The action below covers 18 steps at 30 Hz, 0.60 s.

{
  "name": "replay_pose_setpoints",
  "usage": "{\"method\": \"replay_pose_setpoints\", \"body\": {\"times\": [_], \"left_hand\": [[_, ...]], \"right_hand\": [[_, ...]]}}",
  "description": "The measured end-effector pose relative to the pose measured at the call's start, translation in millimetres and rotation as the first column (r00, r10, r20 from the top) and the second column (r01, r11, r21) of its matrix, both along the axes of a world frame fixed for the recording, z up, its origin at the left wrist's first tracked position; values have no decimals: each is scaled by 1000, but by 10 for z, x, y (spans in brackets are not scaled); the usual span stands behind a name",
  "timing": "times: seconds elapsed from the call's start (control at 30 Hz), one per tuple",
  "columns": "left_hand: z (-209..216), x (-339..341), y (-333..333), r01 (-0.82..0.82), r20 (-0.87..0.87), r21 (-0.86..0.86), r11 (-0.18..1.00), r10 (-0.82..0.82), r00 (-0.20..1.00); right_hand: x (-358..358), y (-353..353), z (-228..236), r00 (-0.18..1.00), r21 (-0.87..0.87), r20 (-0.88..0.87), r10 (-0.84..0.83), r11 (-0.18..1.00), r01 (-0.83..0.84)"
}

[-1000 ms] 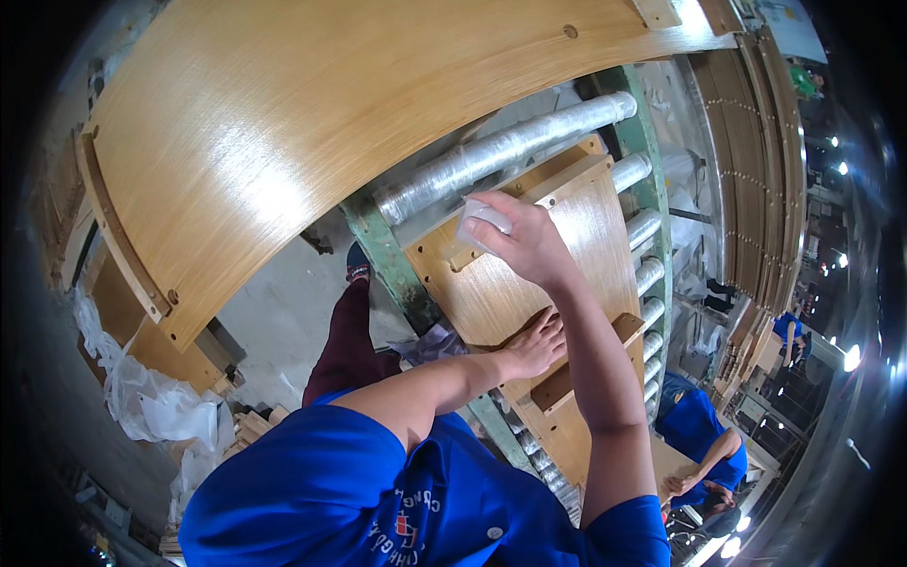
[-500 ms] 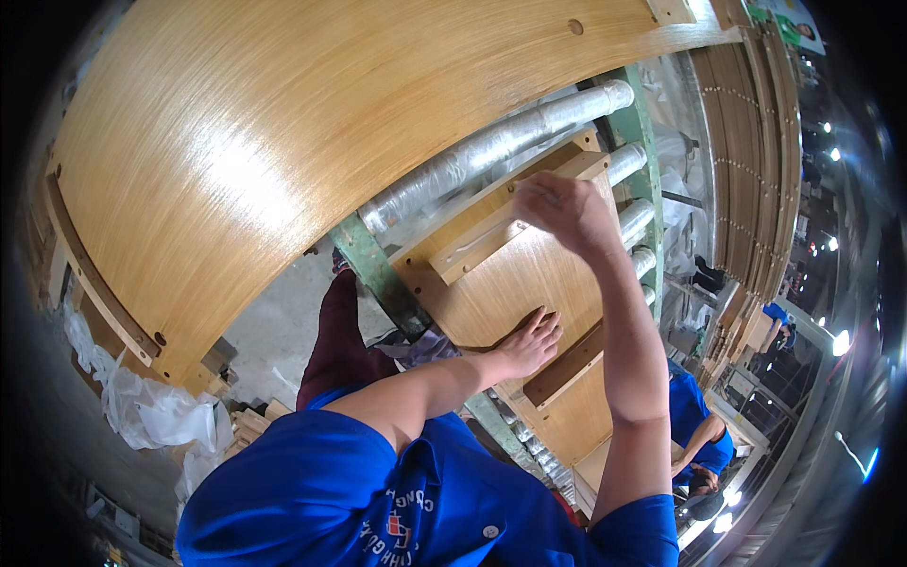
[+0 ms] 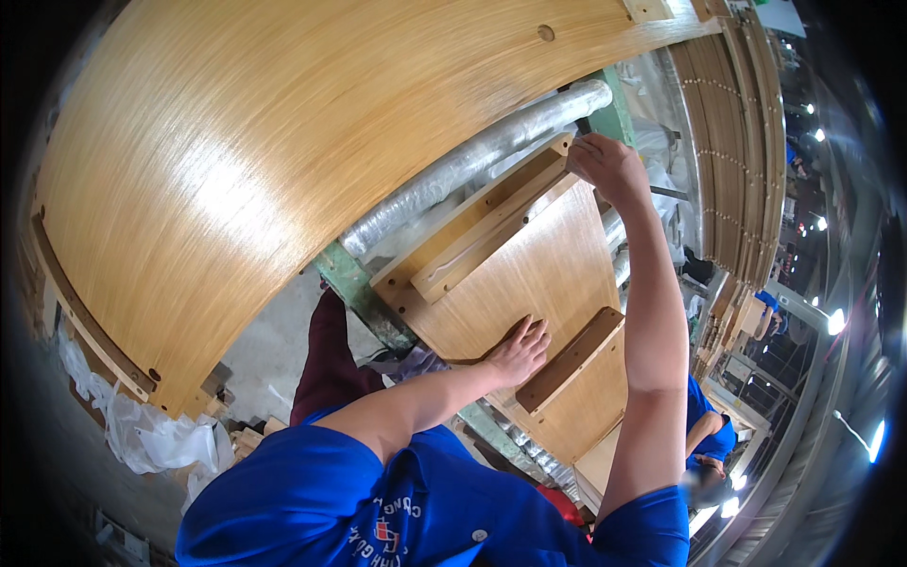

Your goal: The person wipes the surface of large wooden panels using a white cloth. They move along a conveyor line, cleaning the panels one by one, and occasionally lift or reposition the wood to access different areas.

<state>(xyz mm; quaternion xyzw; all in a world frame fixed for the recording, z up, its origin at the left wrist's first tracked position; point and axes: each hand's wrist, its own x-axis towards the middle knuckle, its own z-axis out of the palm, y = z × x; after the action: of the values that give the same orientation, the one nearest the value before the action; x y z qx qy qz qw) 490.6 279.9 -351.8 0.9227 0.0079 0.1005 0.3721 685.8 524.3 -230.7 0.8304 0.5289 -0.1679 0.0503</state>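
My left hand [image 3: 521, 354] lies flat with its fingers spread on a light wooden panel [image 3: 510, 307]. Along the panel's far side runs a wooden strip [image 3: 491, 230], with a whitish streak on the near-left part of its top face. Bent and closed, the fingers of my right hand [image 3: 607, 163] are at the strip's far right end; whatever is in them, if anything, is hidden. Beyond the strip is a raised wooden edge piece [image 3: 472, 208] with dark holes. A second, darker strip [image 3: 572, 359] sits on the panel to the right of my left hand.
Plastic-wrapped rollers [image 3: 482, 156] on a green frame [image 3: 364, 293] carry the panel. A large glossy wooden board [image 3: 283, 123] fills the upper left. Stacked brown boards [image 3: 742, 151] stand at the right. A person in blue [image 3: 709, 435] works at the lower right. Plastic wrap [image 3: 156, 425] lies at left.
My right hand has moved right along the strip, from about its middle to its far end. My left hand stays flat on the panel. The view has shifted slightly.
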Motion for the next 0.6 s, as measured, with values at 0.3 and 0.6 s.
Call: {"method": "replay_pose_setpoints", "body": {"times": [0.3,0.6], "left_hand": [[5,-22,-19,-48,56,45,998,45,997],[11,-12,3,-55,54,69,996,52,997]], "right_hand": [[278,0,-186,994,161,39,-105,982,98],[294,110,-339,994,99,82,-79,993,71]]}}
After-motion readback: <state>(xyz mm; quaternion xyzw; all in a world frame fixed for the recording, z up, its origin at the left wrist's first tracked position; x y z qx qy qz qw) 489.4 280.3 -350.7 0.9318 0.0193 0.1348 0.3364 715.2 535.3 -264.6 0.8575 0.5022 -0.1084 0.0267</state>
